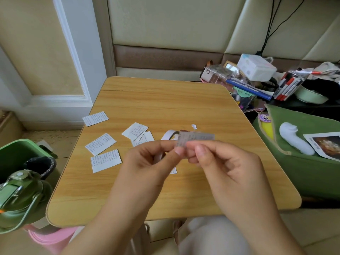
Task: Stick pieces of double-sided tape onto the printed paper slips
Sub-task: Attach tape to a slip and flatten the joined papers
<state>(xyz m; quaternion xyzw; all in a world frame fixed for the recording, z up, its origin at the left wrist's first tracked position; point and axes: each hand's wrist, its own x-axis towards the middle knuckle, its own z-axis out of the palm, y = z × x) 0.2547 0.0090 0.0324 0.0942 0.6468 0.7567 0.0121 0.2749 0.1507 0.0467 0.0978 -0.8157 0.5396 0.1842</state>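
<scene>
With my right hand [217,159] and left hand [147,159] both pinching the small grey-backed printed paper slip [196,138] above the pale wooden worktop [165,103], I'd keep each grip light at the slip's lower edge and press the tape flat from there outward.

— What can't you make out?
— The small grey printed slip [196,138] pinched between both hands is motion-blurred; its text is unreadable.
— And the white roll of tape [168,136]?
— Mostly hidden behind that slip and the left hand [147,161].
— Anything cropped?
— The dark green lidded bottle [20,196] runs off the left edge.
</scene>
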